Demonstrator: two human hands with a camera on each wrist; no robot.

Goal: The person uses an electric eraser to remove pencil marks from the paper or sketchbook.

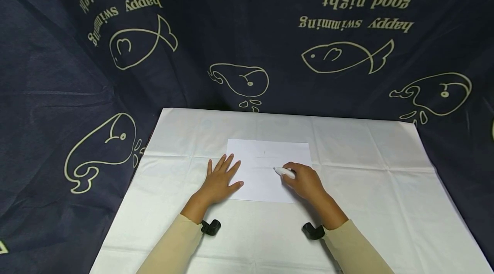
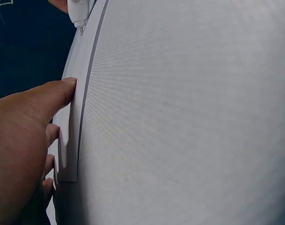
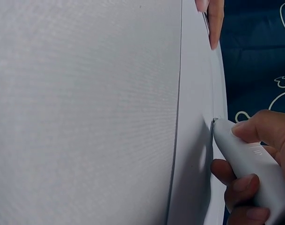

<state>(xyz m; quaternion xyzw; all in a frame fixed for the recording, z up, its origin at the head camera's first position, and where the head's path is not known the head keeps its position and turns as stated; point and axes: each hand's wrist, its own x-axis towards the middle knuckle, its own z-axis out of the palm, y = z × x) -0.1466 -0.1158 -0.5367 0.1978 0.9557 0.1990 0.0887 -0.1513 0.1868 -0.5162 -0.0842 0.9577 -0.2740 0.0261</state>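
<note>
A white sheet of paper [image 1: 262,186] lies flat, with a few faint lines on its upper part. My left hand [image 1: 219,183] rests spread over the paper's left edge, thumb and fingers extended; in the left wrist view its thumb [image 2: 60,93] touches the sheet. A thick white pen [image 1: 284,172] with a narrow tip is gripped in my right hand [image 1: 306,181] over the paper's right half. In the right wrist view the pen's smooth body [image 3: 247,164] slants toward the sheet, its tip at the paper surface, with thumb and curled fingers round it.
A creased white cloth [image 1: 378,197] covers the table. Behind and beside the table hangs a dark blue cloth [image 1: 285,29] printed with fish, whales and lettering. Each wrist carries a small black camera [image 1: 211,227].
</note>
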